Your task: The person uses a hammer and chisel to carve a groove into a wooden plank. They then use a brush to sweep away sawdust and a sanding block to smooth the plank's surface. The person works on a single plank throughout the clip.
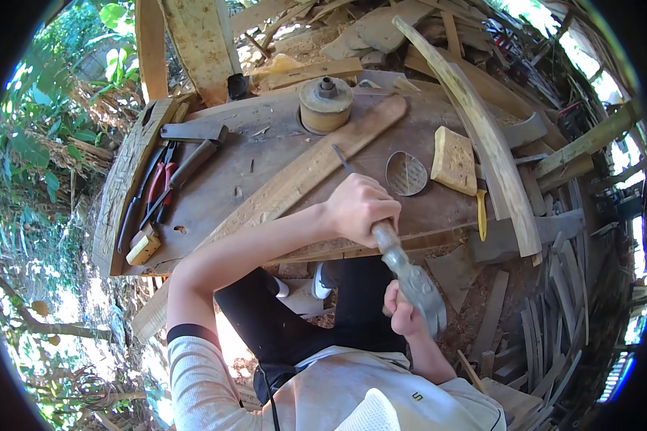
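Note:
My left hand (364,210) is closed in a fist around the upper part of a carved grey handle (407,275), which slants down toward my body and flares at its near end. A thin dark metal point (343,159) sticks out past the far side of that fist, over a long wooden board (287,188). My right hand (405,310) is curled against the handle's wide end, thumb up; part of its grip is hidden behind the handle. The handle hangs over my lap, off the workbench's near edge.
The workbench (259,154) carries a hammer (187,169) and red-handled pliers (164,183) at left. A round pot-like block (326,106) stands at the back. Right lie an oval dish (407,174), a yellowish block (453,159), a yellow-handled tool (482,214) and a long curved stick (482,129).

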`<act>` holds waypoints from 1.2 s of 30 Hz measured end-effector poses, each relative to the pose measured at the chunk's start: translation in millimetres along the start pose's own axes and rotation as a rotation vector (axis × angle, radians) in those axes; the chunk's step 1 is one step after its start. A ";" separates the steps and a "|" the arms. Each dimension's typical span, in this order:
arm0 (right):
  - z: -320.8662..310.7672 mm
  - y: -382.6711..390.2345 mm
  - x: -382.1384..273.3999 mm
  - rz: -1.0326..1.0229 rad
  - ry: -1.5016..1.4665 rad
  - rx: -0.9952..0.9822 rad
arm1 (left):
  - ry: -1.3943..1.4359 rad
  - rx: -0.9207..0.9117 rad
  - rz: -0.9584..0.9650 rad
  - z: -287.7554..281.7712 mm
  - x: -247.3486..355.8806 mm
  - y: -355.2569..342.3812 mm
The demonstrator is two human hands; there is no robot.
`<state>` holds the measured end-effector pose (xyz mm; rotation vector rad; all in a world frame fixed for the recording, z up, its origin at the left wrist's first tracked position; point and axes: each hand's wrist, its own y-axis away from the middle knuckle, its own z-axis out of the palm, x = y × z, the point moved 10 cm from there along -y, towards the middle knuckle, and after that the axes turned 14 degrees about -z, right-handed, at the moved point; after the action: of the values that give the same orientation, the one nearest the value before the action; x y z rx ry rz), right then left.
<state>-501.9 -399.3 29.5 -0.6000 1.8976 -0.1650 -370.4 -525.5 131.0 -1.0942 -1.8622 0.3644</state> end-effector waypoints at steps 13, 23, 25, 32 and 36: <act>-78.9 -54.0 -22.7 -0.340 -0.556 0.605 | -0.068 -0.162 0.007 20.7 -0.7 2.7; -130.1 -127.7 -35.5 -0.360 -0.363 0.745 | -0.090 -0.244 -0.033 27.3 -2.9 2.3; -130.4 -131.4 -35.2 -0.348 -0.353 0.752 | -0.090 -0.255 -0.050 25.9 -3.2 0.3; -125.5 -143.5 -36.6 -0.342 -0.354 0.687 | -0.031 -0.255 -0.097 0.2 -2.6 -13.9; -121.3 -145.9 -35.1 -0.343 -0.375 0.673 | 0.064 -0.221 -0.151 -25.4 -10.7 -24.7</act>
<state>-553.2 -528.1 163.7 -0.4415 1.2545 -0.8173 -360.7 -552.7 154.2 -1.0877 -1.9470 0.0365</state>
